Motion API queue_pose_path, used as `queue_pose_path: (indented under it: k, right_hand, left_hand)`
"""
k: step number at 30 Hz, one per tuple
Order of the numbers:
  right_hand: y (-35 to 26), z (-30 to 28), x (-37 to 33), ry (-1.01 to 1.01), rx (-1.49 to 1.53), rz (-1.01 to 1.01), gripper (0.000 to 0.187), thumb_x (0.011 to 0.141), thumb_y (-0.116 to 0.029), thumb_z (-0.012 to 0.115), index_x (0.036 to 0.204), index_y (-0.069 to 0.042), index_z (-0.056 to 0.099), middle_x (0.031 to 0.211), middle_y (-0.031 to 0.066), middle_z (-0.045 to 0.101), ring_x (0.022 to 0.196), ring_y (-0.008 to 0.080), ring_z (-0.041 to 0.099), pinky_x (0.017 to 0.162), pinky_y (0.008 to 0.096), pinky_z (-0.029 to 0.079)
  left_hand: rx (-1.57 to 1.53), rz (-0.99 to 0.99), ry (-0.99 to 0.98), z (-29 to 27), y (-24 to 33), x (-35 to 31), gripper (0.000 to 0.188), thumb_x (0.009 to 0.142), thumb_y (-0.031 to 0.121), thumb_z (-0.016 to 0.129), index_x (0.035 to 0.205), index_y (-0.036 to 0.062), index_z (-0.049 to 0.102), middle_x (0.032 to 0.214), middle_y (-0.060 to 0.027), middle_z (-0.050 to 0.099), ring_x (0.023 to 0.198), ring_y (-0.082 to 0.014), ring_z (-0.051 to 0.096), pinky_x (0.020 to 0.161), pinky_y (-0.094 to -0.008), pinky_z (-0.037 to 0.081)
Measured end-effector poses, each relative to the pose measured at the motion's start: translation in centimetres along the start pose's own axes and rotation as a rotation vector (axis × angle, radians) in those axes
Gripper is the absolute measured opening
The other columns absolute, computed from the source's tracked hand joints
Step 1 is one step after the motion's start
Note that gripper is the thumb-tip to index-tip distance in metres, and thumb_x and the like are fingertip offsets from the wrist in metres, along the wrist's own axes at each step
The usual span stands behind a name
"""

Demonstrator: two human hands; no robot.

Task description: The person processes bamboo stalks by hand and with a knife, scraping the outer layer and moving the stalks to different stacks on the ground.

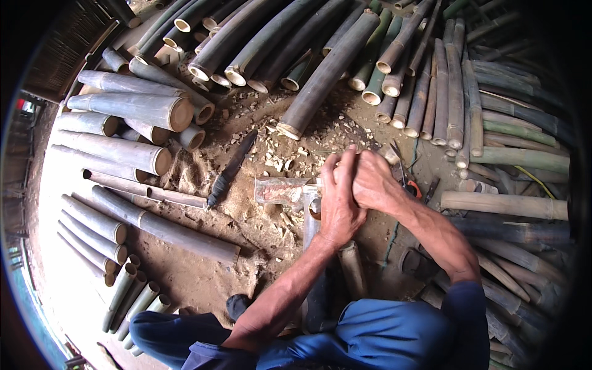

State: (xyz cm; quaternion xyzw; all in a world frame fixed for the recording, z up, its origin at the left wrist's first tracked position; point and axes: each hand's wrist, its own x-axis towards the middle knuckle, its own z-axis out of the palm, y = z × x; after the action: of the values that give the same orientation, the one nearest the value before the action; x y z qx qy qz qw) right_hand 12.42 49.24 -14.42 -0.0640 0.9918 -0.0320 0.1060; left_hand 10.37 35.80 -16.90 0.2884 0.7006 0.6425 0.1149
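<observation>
Out in front of my knees, my left hand (340, 206) and my right hand (375, 180) press together with fingers curled, closed around something they cover. Beneath and left of the left hand is a short pale bamboo piece (310, 213) with an opening in its side. A flat, worn wooden block (280, 190) adjoins it. Farther left lies a long-bladed knife (231, 168) with a dark wrapped handle. Just beyond the right wrist are scissors (410, 184) with orange handles.
Many bamboo poles (333, 71) fan across the far side. Cut bamboo lengths (132, 111) are stacked at left, and more poles (505, 206) crowd the right. Wood chips (280, 154) litter the dirt floor. A green cord (391, 242) trails beside the right forearm.
</observation>
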Motion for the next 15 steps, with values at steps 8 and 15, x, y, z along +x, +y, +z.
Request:
queue_pose_path:
  k: [8, 15]
  right_hand:
    - [-0.9, 7.4, -10.0, -0.117, 0.333, 0.731, 0.043, 0.099, -0.04, 0.055, 0.124, -0.005, 0.062, 0.117, 0.0181, 0.065, 0.112, 0.034, 0.063, 0.104, 0.0475, 0.048]
    - [1.7, 6.6, -7.0, -0.033, 0.238, 0.444, 0.035, 0.088, -0.038, 0.072, 0.106, -0.009, 0.063, 0.092, 0.0093, 0.065, 0.086, 0.0282, 0.064, 0.08, 0.047, 0.051]
  left_hand:
    - [0.34, -0.05, -1.041, 2.8, 0.7, 0.4, 0.095, 0.063, -0.005, 0.074, 0.15, 0.0159, 0.041, 0.138, -0.0256, 0.052, 0.129, -0.0464, 0.054, 0.106, -0.0509, 0.051]
    - [0.206, -0.031, -0.61, 0.7, -0.2, 0.6, 0.098, 0.067, -0.016, 0.064, 0.155, 0.0194, 0.04, 0.148, -0.0307, 0.04, 0.134, -0.0508, 0.048, 0.11, -0.0514, 0.049]
